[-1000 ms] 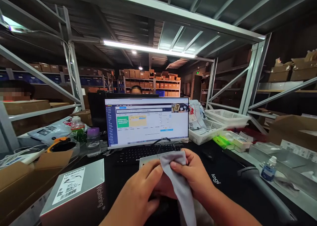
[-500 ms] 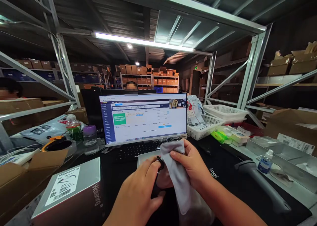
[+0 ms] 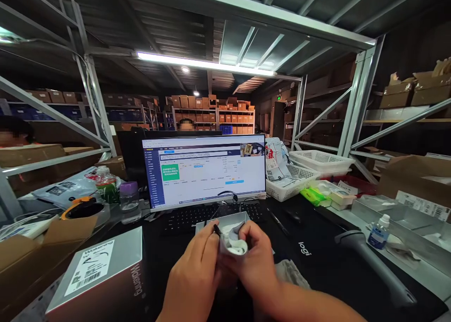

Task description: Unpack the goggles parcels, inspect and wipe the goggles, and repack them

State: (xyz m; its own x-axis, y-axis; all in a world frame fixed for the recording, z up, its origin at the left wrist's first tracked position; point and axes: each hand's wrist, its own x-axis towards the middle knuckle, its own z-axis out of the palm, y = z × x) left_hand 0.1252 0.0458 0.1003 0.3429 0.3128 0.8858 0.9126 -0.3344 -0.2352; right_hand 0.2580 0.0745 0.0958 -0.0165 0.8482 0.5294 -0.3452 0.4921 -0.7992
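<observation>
Both hands are together in front of the keyboard, around a soft light-grey cloth piece [image 3: 235, 247] that is curled so its pale inside shows. My left hand [image 3: 197, 265] is closed on its left side, with a small black piece [image 3: 216, 229] poking out by the fingertips. My right hand [image 3: 256, 256] pinches the cloth's right edge. Just beyond the fingers an open grey box [image 3: 241, 216] is partly hidden by them. Near my right wrist lies a crumpled translucent bag [image 3: 292, 272].
A closed Wakening box [image 3: 105, 270] stands at left beside an open carton [image 3: 66, 232]. The monitor [image 3: 207, 171] and keyboard [image 3: 186, 218] are ahead. On the right are a pen [image 3: 278, 221], a grey scanner [image 3: 373, 265], a small bottle [image 3: 378, 232] and white baskets [image 3: 296, 181].
The cloth, hanging long from my right hand before, is now gathered and curled between both hands. My right hand has moved down and left. The pen and more of the grey box have come into sight.
</observation>
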